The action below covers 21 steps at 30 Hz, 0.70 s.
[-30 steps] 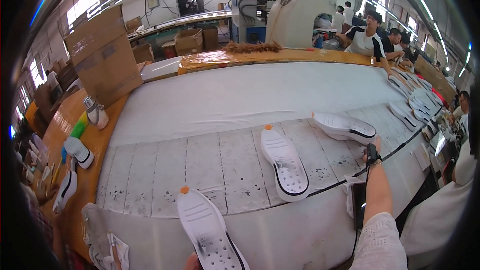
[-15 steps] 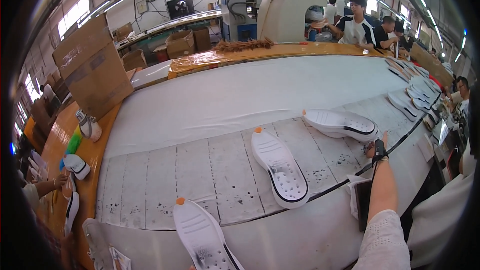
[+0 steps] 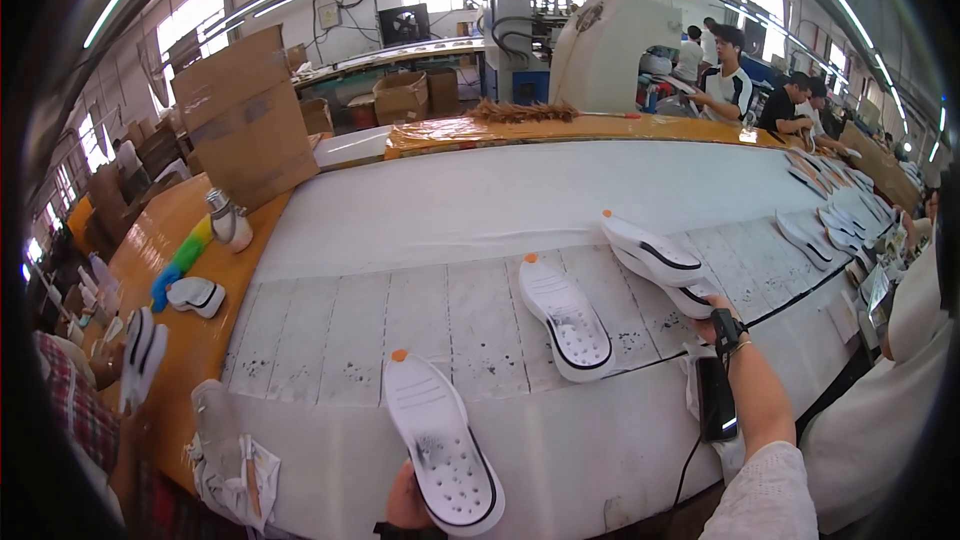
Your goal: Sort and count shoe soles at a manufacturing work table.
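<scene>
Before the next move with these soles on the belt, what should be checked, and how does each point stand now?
1. Left hand on the near sole: ok, fingers at its lower edge.
2. Right hand on the far sole: ok, touching its end.
3. Middle sole free of both hands: ok.
4. Soles apart on the belt: ok, gaps between all three.
5. Grip firmness on either sole: cannot tell, hands mostly hidden.
6. Black device at the right forearm clear of the soles: ok.

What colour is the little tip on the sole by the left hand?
Orange, on the white sole at the left hand; head view.
</scene>
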{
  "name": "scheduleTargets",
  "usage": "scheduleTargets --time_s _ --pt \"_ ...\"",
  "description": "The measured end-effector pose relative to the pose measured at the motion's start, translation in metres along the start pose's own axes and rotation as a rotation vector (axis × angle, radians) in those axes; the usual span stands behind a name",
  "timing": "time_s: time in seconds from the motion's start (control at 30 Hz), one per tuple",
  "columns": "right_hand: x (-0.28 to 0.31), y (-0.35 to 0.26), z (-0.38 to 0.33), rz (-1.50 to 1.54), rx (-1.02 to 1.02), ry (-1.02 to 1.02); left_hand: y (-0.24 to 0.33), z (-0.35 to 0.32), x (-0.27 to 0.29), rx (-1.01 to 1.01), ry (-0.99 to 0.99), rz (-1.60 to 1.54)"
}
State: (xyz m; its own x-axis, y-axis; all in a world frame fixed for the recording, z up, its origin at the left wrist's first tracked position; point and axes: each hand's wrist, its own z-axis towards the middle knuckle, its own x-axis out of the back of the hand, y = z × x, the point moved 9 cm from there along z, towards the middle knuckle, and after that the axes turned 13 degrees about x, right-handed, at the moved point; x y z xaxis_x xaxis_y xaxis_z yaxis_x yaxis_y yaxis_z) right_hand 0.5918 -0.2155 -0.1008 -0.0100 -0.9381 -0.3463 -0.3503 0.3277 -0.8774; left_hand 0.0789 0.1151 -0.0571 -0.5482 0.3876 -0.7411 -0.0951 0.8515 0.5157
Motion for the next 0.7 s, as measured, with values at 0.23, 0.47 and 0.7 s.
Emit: scheduleTargets --time_s 0.23,0.47,0.7 --pt "-0.106 0.022 -0.17 0.221 -0.397 -0.359 -0.015 0.009 0.011 0.039 -0.237 -0.111" --pt "-0.148 0.1 -0.362 0.503 -0.945 -0.642 -0.009 -0.008 -0.025 -0.088 -0.336 0.031" --pt "-0.15 0.147 -0.413 0.406 -0.917 -0.69 -0.008 -0.008 -0.028 -0.124 -0.414 0.073"
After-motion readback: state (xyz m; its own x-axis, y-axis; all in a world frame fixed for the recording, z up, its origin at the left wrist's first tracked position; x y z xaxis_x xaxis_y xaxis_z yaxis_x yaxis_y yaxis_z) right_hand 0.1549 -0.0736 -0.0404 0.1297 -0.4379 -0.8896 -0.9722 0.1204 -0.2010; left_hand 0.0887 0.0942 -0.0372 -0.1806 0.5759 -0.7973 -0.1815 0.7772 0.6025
